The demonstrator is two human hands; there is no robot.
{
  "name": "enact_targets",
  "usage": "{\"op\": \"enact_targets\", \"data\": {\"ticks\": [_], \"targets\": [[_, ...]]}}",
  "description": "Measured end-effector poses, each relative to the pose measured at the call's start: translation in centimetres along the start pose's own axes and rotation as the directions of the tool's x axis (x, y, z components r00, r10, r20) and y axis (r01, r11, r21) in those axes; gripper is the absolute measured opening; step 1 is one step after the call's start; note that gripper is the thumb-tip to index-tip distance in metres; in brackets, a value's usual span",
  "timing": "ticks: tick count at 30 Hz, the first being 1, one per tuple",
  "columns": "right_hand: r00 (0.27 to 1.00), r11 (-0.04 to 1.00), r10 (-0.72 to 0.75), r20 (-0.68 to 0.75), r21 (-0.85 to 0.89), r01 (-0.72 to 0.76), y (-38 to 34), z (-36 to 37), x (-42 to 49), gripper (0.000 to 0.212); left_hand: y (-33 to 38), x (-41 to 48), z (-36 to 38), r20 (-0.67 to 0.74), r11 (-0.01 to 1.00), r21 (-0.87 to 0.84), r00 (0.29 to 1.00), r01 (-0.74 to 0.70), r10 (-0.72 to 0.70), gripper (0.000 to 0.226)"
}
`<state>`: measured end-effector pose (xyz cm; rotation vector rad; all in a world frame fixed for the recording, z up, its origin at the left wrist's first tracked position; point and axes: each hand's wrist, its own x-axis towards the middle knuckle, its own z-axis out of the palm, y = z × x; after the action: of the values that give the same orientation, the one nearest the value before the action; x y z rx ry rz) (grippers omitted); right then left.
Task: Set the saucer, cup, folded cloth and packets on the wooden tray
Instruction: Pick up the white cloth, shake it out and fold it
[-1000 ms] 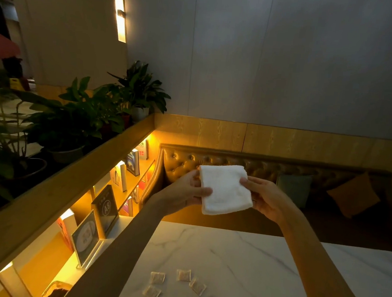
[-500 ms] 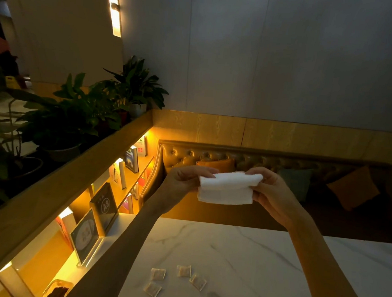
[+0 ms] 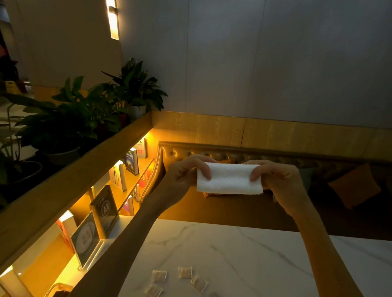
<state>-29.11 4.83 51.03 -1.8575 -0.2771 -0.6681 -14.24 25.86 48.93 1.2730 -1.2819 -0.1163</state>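
At the far left of the frame potted plants (image 3: 75, 117) stand in a row on a wooden ledge (image 3: 53, 195), with a lit wall lamp (image 3: 112, 12) in the upper left. Under the ledge, lit shelves (image 3: 106, 200) hold books and framed cards standing upright.

Left of centre, the left hand (image 3: 183, 175) is raised above the far edge of the table, its fingers curled and pinching the left end of the folded cloth (image 3: 229, 179), thumb behind and fingertips in front. The cloth is white, folded into a flat strip, stretched level between both hands in the middle of the frame, off the table and in front of the tufted bench back (image 3: 283, 157). Its bottom edge hangs free.

Right of centre, the right hand (image 3: 279, 183) pinches the cloth's right end in the same way, fingers bent over the top edge.

In the lower middle, four small packets (image 3: 185, 272) lie flat on the marble table (image 3: 263, 259), close together but apart from each other, between the two forearms and nearer the left one. The forearms cross over the table's bare surface without hiding the packets.

At the right, one orange cushion (image 3: 355, 184) leans on the bench in dim light
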Motion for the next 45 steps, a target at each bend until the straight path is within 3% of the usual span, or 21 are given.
{"op": "enact_targets", "data": {"ticks": [2, 5, 8, 10, 12, 15, 17, 19, 21, 24, 26, 28, 30, 32, 35, 38, 42, 45], "targets": [[0.994, 0.991, 0.113, -0.006, 0.068, -0.112, 0.6, -0.4, -0.1, 0.047, -0.6, 0.0, 0.3, -0.014, 0.996, -0.04, 0.997, 0.075, -0.076, 0.049], [0.954, 0.907, 0.298, 0.022, 0.305, -0.29, 2.1, -0.4, -0.9, 0.027, -1.6, -0.5, 0.9, -0.038, 0.973, -0.139, 0.98, 0.186, -0.193, 0.045], [0.93, 0.812, 0.363, 0.06, 0.469, -0.347, 3.5, 0.1, -2.1, 0.021, -2.6, -1.8, 1.4, 0.014, 0.916, -0.269, 0.952, 0.299, -0.307, 0.034], [0.908, 0.797, 0.417, 0.039, 0.464, -0.386, 4.2, 0.7, -2.9, 0.024, -2.9, -2.7, 1.8, 0.038, 0.843, -0.387, 0.92, 0.374, -0.391, 0.024], [0.885, 0.847, 0.465, -0.038, 0.312, -0.432, 4.8, 1.4, -3.6, 0.019, -2.8, -3.3, 2.6, 0.009, 0.777, -0.433, 0.865, 0.456, -0.502, 0.019], [0.875, 0.867, 0.481, -0.05, 0.175, -0.466, 5.3, 2.3, -4.5, 0.027, -2.3, -4.2, 3.3, -0.089, 0.787, -0.241, 0.794, 0.568, -0.601, 0.011], [0.864, 0.84, 0.503, -0.024, 0.25, -0.482, 5.2, 2.8, -5.0, 0.035, -2.3, -4.9, 3.2, -0.076, 0.776, -0.15, 0.776, 0.612, -0.627, 0.034], [0.834, 0.804, 0.549, -0.06, 0.312, -0.507, 5.2, 3.5, -5.5, 0.04, -2.3, -5.7, 2.9, -0.097, 0.722, -0.177, 0.718, 0.669, -0.689, 0.059], [0.796, 0.774, 0.593, -0.125, 0.361, -0.52, 5.2, 4.9, -6.1, 0.038, -2.3, -6.4, 2.8, -0.135, 0.669, -0.243, 0.658, 0.702, -0.74, 0.065], [0.751, 0.753, 0.621, -0.226, 0.44, -0.489, 5.7, 7.3, -7.2, 0.034, -2.4, -7.5, 2.9, -0.116, 0.615, -0.405, 0.629, 0.677, -0.768, 0.058], [0.688, 0.678, 0.687, -0.236, 0.548, -0.489, 6.2, 8.7, -8.0, 0.038, -2.7, -8.6, 2.9, -0.113, 0.588, -0.474, 0.617, 0.656, -0.779, 0.054], [0.598, 0.579, 0.77, -0.221, 0.637, -0.51, 6.5, 10.1, -9.0, 0.044, -3.1, -9.9, 3.0, -0.147, 0.577, -0.471, 0.585, 0.667, -0.797, 0.053], [0.529, 0.563, 0.804, -0.271, 0.636, -0.528, 6.9, 11.4, -10.2, 0.041, -3.7, -11.3, 3.4, -0.169, 0.571, -0.437, 0.56, 0.695, -0.811, 0.05], [0.517, 0.583, 0.797, -0.311, 0.618, -0.527, 7.1, 12.6, -11.5, 0.033, -4.3, -12.9, 3.9, -0.181, 0.565, -0.42, 0.545, 0.71, -0.819, 0.041], [0.524, 0.531, 0.818, -0.237, 0.66, -0.532, 7.2, 13.8, -13.7, 0.025, -5.4, -15.2, 4.9, -0.208, 0.583, -0.367, 0.547, 0.725, -0.811, 0.038], [0.531, 0.528, 0.824, -0.197, 0.606, -0.595, 7.1, 14.4, -16.3, 0.031, -6.5, -17.5, 5.6, -0.211, 0.605, -0.265, 0.568, 0.751, -0.796, 0.04], [0.463, 0.56, 0.827, -0.318, 0.526, -0.64, 7.6, 15.2, -20.3, 0.044, -7.5, -21.1, 6.2, -0.065, 0.536, -0.33, 0.548, 0.777, -0.834, 0.032], [0.4, 0.522, 0.853, -0.336, 0.553, -0.649, 8.3, 15.4, -23.3, 0.036, -7.9, -23.8, 7.5, 0.039, 0.445, -0.421, 0.506, 0.79, -0.862, 0.027]]}}
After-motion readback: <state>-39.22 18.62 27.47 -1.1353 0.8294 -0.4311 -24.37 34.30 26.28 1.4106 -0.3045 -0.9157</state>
